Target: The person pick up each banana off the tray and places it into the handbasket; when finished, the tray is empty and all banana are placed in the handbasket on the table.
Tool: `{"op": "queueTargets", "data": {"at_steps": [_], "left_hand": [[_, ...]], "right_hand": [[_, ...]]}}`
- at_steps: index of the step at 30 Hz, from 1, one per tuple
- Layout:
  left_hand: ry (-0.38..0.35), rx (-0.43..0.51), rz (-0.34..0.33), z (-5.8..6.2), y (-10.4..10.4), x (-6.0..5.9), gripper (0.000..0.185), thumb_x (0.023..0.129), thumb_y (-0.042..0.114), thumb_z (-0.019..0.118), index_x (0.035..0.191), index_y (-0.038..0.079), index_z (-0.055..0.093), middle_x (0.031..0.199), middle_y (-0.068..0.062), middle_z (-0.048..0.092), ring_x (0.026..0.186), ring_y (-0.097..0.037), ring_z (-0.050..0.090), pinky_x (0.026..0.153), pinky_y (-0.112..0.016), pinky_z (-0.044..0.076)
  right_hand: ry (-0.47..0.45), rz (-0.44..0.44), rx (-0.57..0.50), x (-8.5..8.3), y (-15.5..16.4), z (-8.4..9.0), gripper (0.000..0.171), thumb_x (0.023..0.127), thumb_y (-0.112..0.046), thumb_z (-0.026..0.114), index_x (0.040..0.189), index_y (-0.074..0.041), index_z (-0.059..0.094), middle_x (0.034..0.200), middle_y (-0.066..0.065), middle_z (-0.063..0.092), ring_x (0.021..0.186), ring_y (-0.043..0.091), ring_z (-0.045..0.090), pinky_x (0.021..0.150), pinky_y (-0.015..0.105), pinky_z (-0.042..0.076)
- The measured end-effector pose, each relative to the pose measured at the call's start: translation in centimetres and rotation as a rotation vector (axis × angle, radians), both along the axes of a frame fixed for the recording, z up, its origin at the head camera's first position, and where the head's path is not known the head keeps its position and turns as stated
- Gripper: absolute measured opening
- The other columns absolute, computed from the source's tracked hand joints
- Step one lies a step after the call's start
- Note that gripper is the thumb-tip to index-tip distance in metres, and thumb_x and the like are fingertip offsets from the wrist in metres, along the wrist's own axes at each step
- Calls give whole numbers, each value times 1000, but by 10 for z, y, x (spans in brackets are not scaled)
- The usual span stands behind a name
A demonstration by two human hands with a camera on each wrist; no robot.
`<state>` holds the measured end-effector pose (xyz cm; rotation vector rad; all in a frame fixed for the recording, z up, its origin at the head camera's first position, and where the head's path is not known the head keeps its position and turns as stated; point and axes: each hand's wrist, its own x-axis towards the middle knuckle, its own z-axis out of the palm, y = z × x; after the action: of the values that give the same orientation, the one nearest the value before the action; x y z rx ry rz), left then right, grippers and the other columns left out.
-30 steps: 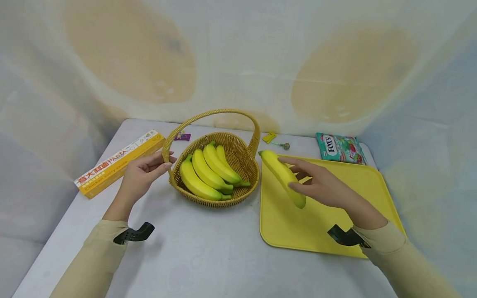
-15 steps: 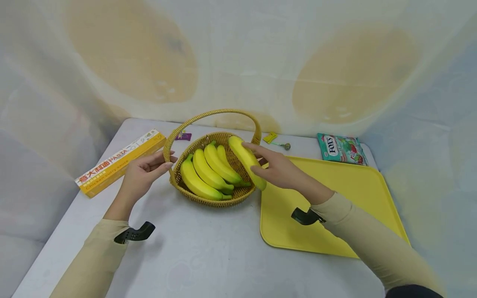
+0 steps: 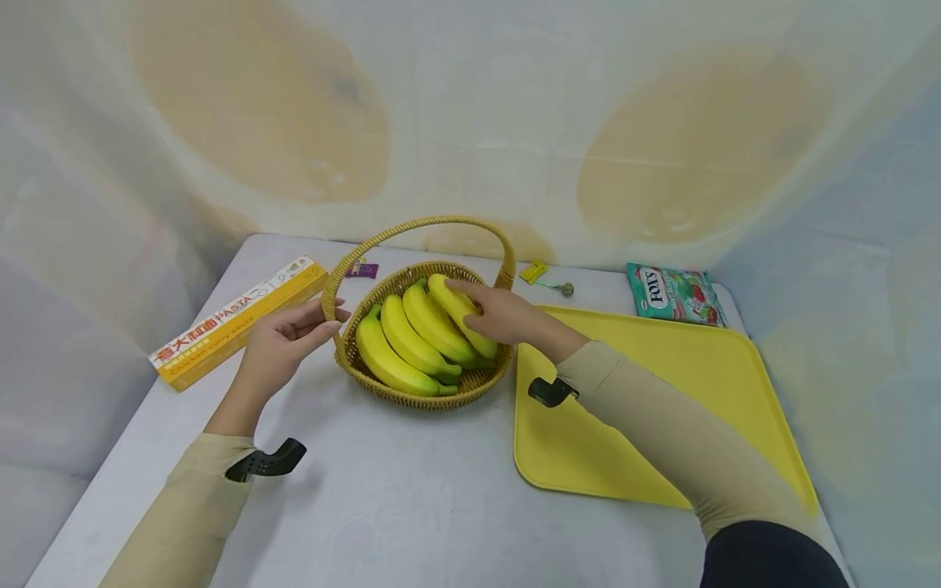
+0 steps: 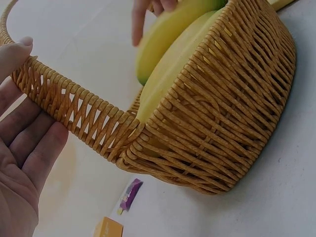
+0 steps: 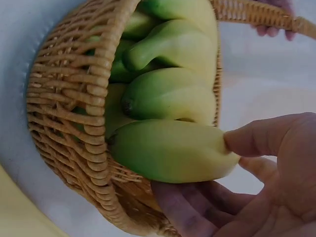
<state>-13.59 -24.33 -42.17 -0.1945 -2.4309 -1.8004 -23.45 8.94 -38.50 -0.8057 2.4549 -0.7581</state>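
A wicker basket [image 3: 419, 402] with a tall arched handle [image 3: 441, 219] stands in the middle of the table, and several yellow bananas [image 3: 400, 347] lie side by side in it. My left hand [image 3: 275, 343] pinches the left foot of the handle between thumb and fingers, as the left wrist view also shows. At the basket's right side my right hand [image 3: 500, 314] grips one banana [image 5: 173, 150] between thumb and fingers. That banana lies along the others inside the rim, its green-tipped end right at the wicker wall in the right wrist view.
Right of the basket lies a yellow tray [image 3: 662, 408]. A green candy bag [image 3: 675, 294] is behind it. On the left is a pasta box [image 3: 238, 322]. Small items sit behind the basket: a purple packet [image 3: 363, 269], a yellow wrapper [image 3: 532, 272] and a lollipop [image 3: 564, 289].
My right hand has carried the banana leftward from above the tray and down into the basket, beside the other bananas. My left hand has stayed at the handle.
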Motion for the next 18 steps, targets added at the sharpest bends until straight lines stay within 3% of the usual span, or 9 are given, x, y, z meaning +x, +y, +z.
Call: {"op": "queueTargets", "data": {"at_steps": [3, 4, 5, 8, 11, 13, 18], "left_hand": [[6, -1, -2, 0, 0, 0, 42, 98, 23, 71, 134, 4, 66, 116, -2, 74, 108, -8, 69, 92, -18, 54], [7, -2, -2, 0, 0, 0, 41, 98, 23, 71, 134, 5, 66, 115, -1, 75, 108, -8, 69, 92, -18, 54], [8, -1, -3, -1, -1, 0, 41, 98, 22, 71, 134, 4, 66, 115, -1, 75, 108, -8, 69, 93, -18, 53], [5, 5, -9, -1, -1, 0, 41, 98, 22, 71, 135, 5, 66, 116, -1, 74, 109, -8, 69, 94, -18, 53], [0, 6, -14, -1, -1, 0, 42, 98, 22, 71, 136, 6, 66, 117, -2, 74, 110, -7, 68, 94, -17, 53], [1, 8, -15, -1, -1, 0, 42, 97, 22, 72, 135, 6, 66, 116, -2, 74, 110, -8, 69, 94, -18, 53], [5, 10, -15, -1, -1, 0, 41, 97, 22, 72, 135, 6, 66, 116, -4, 74, 110, -8, 69, 94, -18, 53]], "right_hand": [[-11, 9, 37, -5, -5, -5, 64, 105, -15, 47, 164, -25, 23, 129, 9, 62, 45, 10, 30, 47, 24, 36], [-9, 14, 48, -7, -6, -7, 65, 105, -13, 48, 163, -24, 23, 139, 9, 57, 46, 10, 30, 48, 24, 36], [-3, 21, 61, -8, -7, -7, 65, 104, -12, 49, 163, -23, 24, 140, 10, 57, 46, 9, 30, 48, 24, 36], [11, 43, 107, -12, -11, -9, 68, 102, -9, 54, 163, -21, 25, 109, 6, 65, 47, 9, 31, 49, 23, 36], [13, 57, 149, -15, -14, -10, 72, 100, -8, 59, 163, -20, 26, 75, 2, 49, 48, 9, 32, 50, 23, 37], [10, 59, 166, -16, -14, -12, 73, 100, -8, 60, 163, -21, 25, 70, 0, 42, 49, 9, 33, 50, 23, 37], [15, 47, 163, -15, -12, -16, 74, 100, -10, 61, 163, -22, 24, 84, 5, 55, 49, 9, 35, 51, 23, 39]]}}
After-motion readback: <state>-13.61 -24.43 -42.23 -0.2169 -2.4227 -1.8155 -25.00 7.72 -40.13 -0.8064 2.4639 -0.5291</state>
